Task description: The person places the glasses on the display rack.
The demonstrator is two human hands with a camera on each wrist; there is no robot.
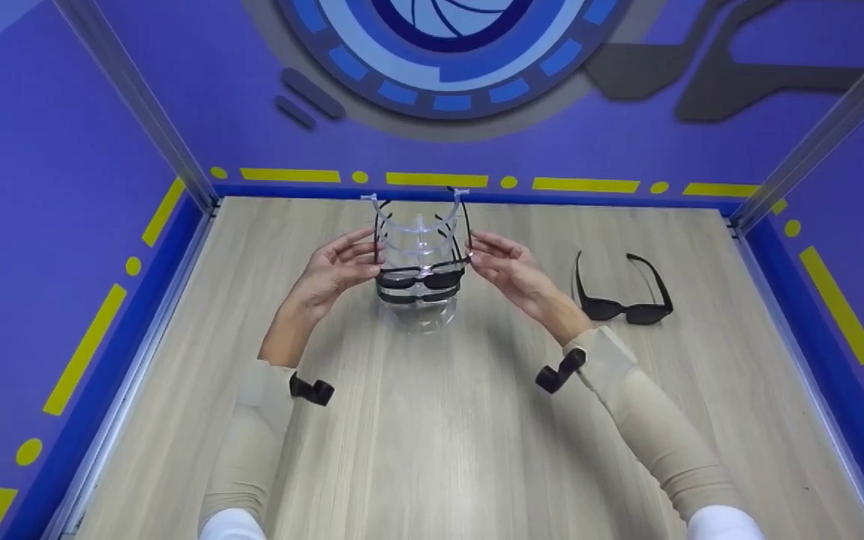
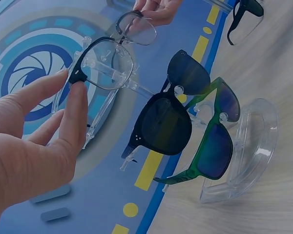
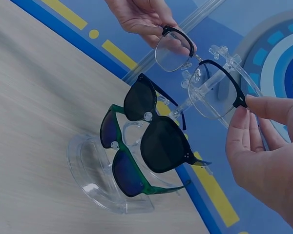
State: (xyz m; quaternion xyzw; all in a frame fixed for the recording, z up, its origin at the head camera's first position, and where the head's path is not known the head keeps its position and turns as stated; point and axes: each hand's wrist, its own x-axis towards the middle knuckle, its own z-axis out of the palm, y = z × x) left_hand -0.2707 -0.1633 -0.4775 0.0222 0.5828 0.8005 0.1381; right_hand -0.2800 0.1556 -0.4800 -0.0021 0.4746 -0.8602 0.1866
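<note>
In the head view, a clear plastic display stand (image 1: 421, 324) stands on the table, between my two hands. My left hand (image 1: 333, 276) and my right hand (image 1: 516, 274) each pinch one front corner of the clear-lensed eyeglasses (image 2: 110, 64), whose upper rims are black. These eyeglasses are at the stand's upper part; whether they rest on it I cannot tell. Below them on the stand sit black sunglasses (image 2: 167, 126), and lower still sunglasses with a green frame (image 3: 129, 173). The stand's curved base (image 2: 263, 141) shows in both wrist views.
Another pair of black sunglasses (image 1: 627, 311) lies on the table to the right, temples pointing toward the back. The wood-patterned table (image 1: 417, 465) is bordered by blue walls (image 1: 199, 127) at the back and sides. Small black devices (image 1: 561, 370) are strapped on both wrists.
</note>
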